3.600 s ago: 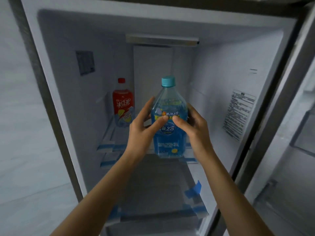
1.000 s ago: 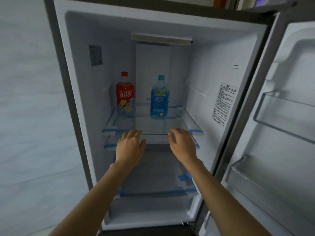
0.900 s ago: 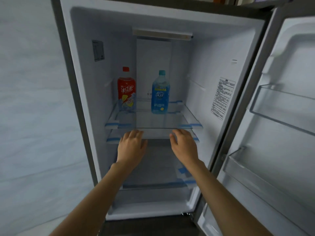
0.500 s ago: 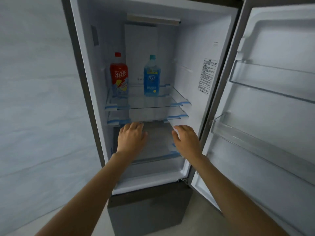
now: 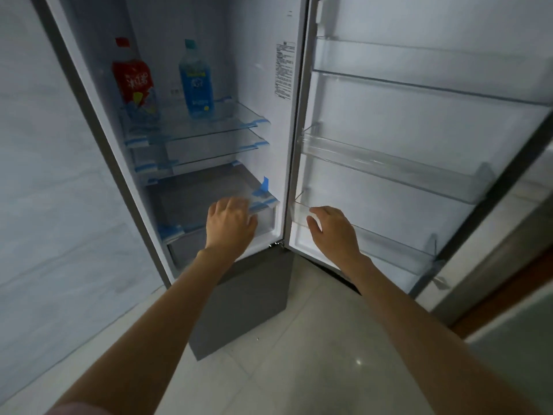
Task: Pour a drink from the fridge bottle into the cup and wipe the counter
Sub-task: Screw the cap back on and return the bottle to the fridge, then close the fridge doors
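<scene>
A blue bottle (image 5: 196,82) with a teal cap stands upright on the upper glass shelf (image 5: 227,122) of the open fridge. A red-labelled bottle (image 5: 133,82) stands to its left on the same shelf. My left hand (image 5: 230,224) hovers in front of the bottom drawer, fingers loosely spread, holding nothing. My right hand (image 5: 333,232) is empty too, held in front of the lowest door shelf with fingers apart. Both hands are well below the bottles. No cup or cloth is in view.
The fridge door (image 5: 419,130) stands open to the right with clear door shelves (image 5: 389,169). A grey lower fridge compartment (image 5: 245,301) sits below. A pale marbled wall (image 5: 45,205) is on the left and light floor tiles (image 5: 299,354) lie underfoot.
The blue bottle was set on the shelf and let go. My view has backed away and tilted down; both hands dropped from shelf height to the fridge's bottom, the right drifting toward the door.
</scene>
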`<action>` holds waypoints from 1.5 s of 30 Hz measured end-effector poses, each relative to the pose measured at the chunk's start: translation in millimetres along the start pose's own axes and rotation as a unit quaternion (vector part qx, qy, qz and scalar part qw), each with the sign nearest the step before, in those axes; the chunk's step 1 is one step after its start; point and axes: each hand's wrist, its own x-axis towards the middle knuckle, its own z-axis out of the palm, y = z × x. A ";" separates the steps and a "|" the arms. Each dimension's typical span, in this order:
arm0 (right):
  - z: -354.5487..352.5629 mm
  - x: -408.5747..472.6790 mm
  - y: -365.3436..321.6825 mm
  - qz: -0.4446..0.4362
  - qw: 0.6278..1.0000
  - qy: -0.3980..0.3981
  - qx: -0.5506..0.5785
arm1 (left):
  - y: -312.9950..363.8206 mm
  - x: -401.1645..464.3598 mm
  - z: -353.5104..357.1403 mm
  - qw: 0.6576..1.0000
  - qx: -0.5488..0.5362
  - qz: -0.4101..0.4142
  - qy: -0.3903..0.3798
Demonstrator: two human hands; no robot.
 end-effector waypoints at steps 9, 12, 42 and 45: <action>-52.8 -45.0 82.7 0.056 0.997 0.051 -0.013 | 91.6 4.5 28.0 0.997 0.012 0.064 -0.045; -73.3 -54.7 122.6 0.066 0.996 0.064 -0.009 | 131.4 10.7 42.1 0.995 0.027 0.076 -0.052; -178.2 0.0 364.0 0.214 0.953 -0.018 0.216 | 288.4 36.4 103.6 0.995 0.041 0.092 -0.012; -176.9 -6.9 361.7 0.197 0.957 -0.008 0.213 | 285.5 30.6 105.2 0.995 0.044 0.087 -0.011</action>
